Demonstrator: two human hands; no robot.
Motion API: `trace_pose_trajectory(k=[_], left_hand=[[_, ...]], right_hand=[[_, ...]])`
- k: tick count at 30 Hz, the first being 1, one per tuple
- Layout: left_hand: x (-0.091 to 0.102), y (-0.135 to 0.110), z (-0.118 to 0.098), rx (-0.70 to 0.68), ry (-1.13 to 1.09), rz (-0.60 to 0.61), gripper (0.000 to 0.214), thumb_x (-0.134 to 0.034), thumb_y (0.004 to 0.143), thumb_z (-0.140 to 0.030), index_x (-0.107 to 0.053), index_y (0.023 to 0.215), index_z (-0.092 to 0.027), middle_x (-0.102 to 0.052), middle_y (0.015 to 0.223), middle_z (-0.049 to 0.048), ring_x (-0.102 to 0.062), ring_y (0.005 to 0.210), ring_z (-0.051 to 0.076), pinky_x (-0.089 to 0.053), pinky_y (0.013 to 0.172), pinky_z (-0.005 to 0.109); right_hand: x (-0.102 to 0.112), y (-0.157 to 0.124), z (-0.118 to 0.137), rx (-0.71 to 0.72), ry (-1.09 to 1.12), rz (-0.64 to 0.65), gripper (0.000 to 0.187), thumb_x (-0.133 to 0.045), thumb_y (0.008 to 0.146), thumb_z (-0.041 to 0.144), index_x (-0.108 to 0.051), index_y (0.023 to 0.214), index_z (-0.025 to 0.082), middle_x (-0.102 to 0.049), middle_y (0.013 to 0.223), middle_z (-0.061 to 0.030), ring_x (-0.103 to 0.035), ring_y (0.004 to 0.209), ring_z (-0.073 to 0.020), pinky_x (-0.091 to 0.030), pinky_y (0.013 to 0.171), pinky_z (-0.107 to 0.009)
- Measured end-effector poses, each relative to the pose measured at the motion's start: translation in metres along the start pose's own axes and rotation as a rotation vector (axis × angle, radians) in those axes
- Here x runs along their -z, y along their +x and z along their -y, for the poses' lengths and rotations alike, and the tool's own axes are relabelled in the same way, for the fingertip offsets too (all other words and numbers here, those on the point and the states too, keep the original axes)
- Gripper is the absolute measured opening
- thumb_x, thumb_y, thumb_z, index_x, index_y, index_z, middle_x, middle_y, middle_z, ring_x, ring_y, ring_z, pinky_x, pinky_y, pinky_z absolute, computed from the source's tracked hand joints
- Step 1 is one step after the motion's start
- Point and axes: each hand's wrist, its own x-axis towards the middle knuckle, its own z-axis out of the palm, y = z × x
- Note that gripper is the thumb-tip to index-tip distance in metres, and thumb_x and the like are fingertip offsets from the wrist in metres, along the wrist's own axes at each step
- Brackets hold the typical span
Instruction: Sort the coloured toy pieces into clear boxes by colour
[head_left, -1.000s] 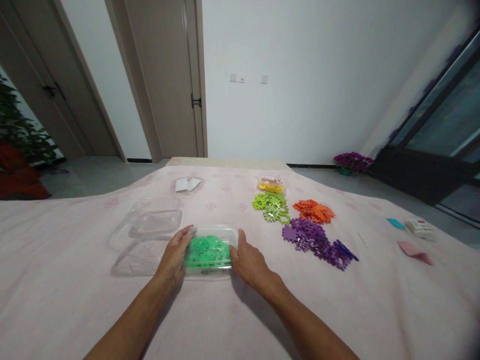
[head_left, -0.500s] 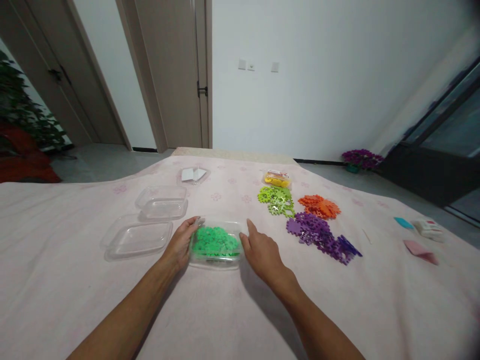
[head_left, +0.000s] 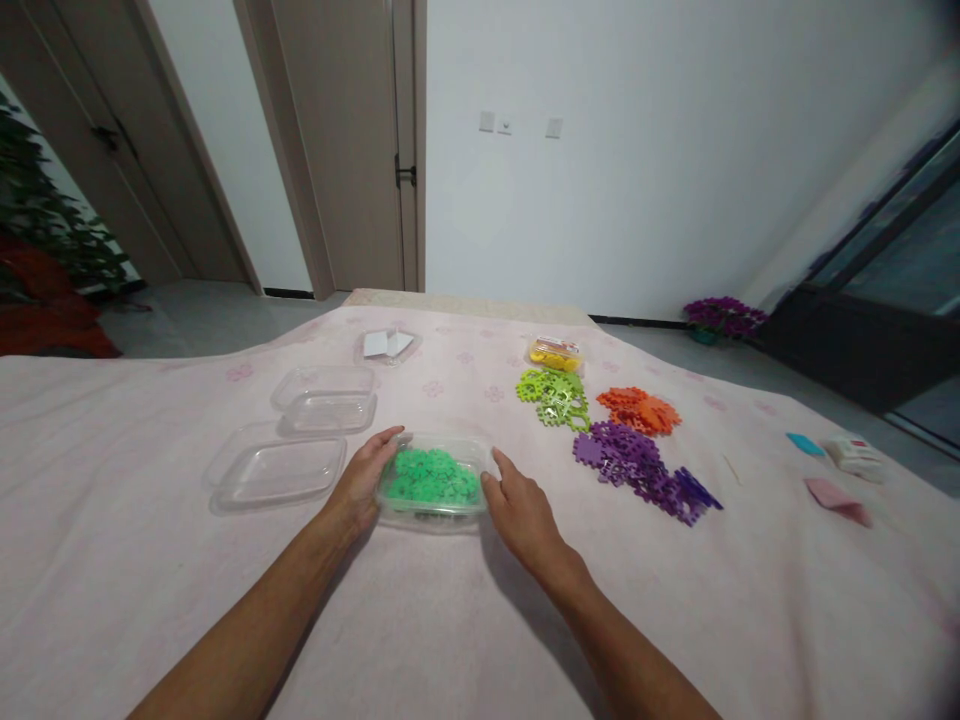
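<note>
A clear plastic box [head_left: 435, 521] is in front of me on the cloth, with small green plastic pieces [head_left: 433, 478] heaped inside. My left hand [head_left: 367, 482] grips its left side, the fingers reaching along the far left corner. At the right side my right hand [head_left: 523, 506] holds the box's edge between thumb and fingers. Left of the box sit two clear containers, the nearer one [head_left: 281, 474] and the farther one [head_left: 328, 408], both with their lids folded back. To the right lie purple gear-shaped pieces [head_left: 626, 455].
Lime-green gear pieces [head_left: 555, 396] and orange ones [head_left: 639, 410] lie farther right. Behind them is a box of yellow pieces [head_left: 555, 353]. White cards [head_left: 388, 344] rest on clear plastic at the back left. A white packet [head_left: 854, 457], blue piece [head_left: 805, 444] and pink cloth [head_left: 838, 499] lie far right.
My right hand's raised index finger has come down against the right edge of the box. My left hand keeps its grip, and the box has hardly moved.
</note>
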Motion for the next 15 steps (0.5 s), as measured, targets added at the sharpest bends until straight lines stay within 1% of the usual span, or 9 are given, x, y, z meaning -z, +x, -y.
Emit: trace_pose_trajectory(k=[4,7,9,11,13,15], left_hand=[[0.002,0.001,0.002,-0.02,0.062,0.007,0.06,-0.083,0.061,-0.035,-0.066,0.115,-0.015,-0.073,0.099,0.0075,-0.067,0.077,0.017,-0.052,0.069,0.028],[0.002,0.003,0.003,-0.05,0.149,-0.017,0.058,-0.081,0.063,-0.038,-0.067,0.115,-0.015,-0.073,0.102,0.0079,-0.066,0.08,0.017,-0.051,0.071,0.028],[0.002,0.005,0.002,-0.085,0.231,-0.046,0.054,-0.078,0.065,-0.04,-0.069,0.112,-0.015,-0.073,0.1,0.0078,-0.065,0.081,0.018,-0.049,0.072,0.028],[0.0,0.006,0.001,-0.12,0.309,-0.07,0.049,-0.076,0.067,-0.043,-0.071,0.106,-0.014,-0.073,0.098,0.0077,-0.064,0.083,0.018,-0.048,0.073,0.028],[-0.001,0.007,-0.001,-0.139,0.351,-0.089,0.046,-0.076,0.067,-0.045,-0.071,0.102,-0.014,-0.073,0.095,0.0072,-0.064,0.083,0.019,-0.046,0.074,0.028],[-0.002,0.008,-0.001,-0.142,0.359,-0.104,0.045,-0.076,0.066,-0.045,-0.071,0.1,-0.015,-0.073,0.093,0.0065,-0.063,0.081,0.019,-0.046,0.073,0.028]], right_hand=[[0.002,-0.005,0.005,-0.022,-0.156,0.045,0.054,-0.036,0.101,0.036,-0.039,0.15,0.014,-0.074,0.108,-0.0166,-0.071,0.099,-0.0299,-0.046,0.083,-0.037],[0.001,-0.004,0.006,-0.028,-0.182,0.041,0.054,-0.033,0.101,0.036,-0.037,0.15,0.014,-0.074,0.107,-0.017,-0.071,0.096,-0.0312,-0.045,0.08,-0.037],[0.0,0.0,0.004,-0.029,-0.165,0.042,0.052,-0.032,0.1,0.035,-0.04,0.147,0.014,-0.073,0.106,-0.0167,-0.07,0.096,-0.0313,-0.045,0.079,-0.037],[-0.001,0.007,0.0,-0.027,-0.132,0.063,0.046,-0.031,0.1,0.035,-0.047,0.139,0.016,-0.073,0.103,-0.0153,-0.07,0.095,-0.0303,-0.044,0.078,-0.036],[-0.004,0.018,-0.005,-0.023,-0.073,0.083,0.041,-0.029,0.101,0.037,-0.055,0.126,0.018,-0.073,0.101,-0.0133,-0.069,0.095,-0.028,-0.044,0.079,-0.034],[-0.007,0.028,-0.01,-0.004,0.036,0.084,0.044,-0.023,0.103,0.04,-0.06,0.115,0.018,-0.073,0.103,-0.0114,-0.068,0.097,-0.025,-0.045,0.081,-0.032]])
